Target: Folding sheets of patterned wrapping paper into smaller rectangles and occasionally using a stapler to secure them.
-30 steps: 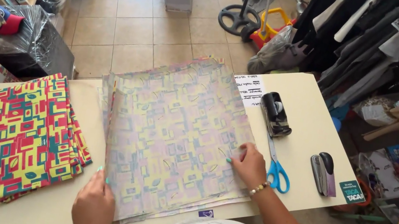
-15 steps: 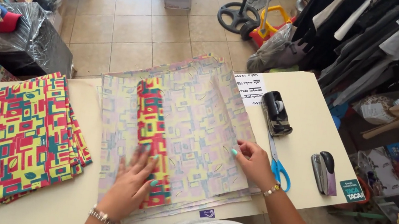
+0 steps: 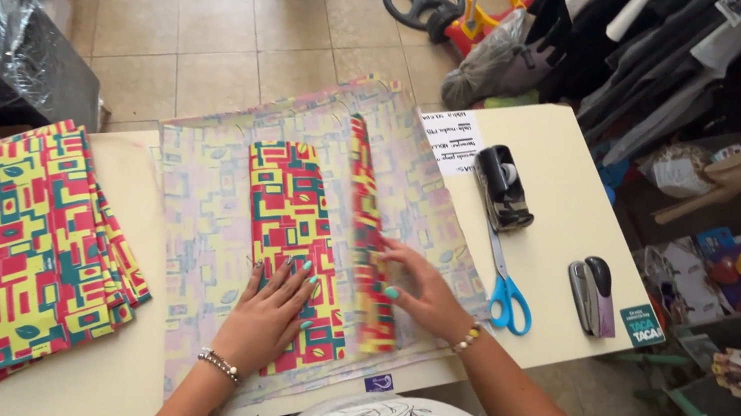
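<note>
A large sheet of patterned wrapping paper [image 3: 209, 200] lies pale side up on the cream table [image 3: 561, 221]. Its left edge is folded over the middle, showing the red, yellow and green print [image 3: 288, 214]. My left hand [image 3: 269, 312] lies flat on that fold, fingers spread. My right hand [image 3: 421, 293] lifts the right edge of the sheet and turns it inward as a narrow coloured strip [image 3: 372, 229]. More pale sheets lie underneath.
A stack of folded coloured paper [image 3: 8, 246] lies at the table's left. To the right are a black tape dispenser [image 3: 501, 185], blue-handled scissors [image 3: 507, 298], a stapler [image 3: 591, 296] and a printed slip [image 3: 454, 139]. Clothes and shelves crowd the right side.
The left edge of the sheet was folded over and pressed flat by my left hand. My right hand has now started turning the right edge inward.
</note>
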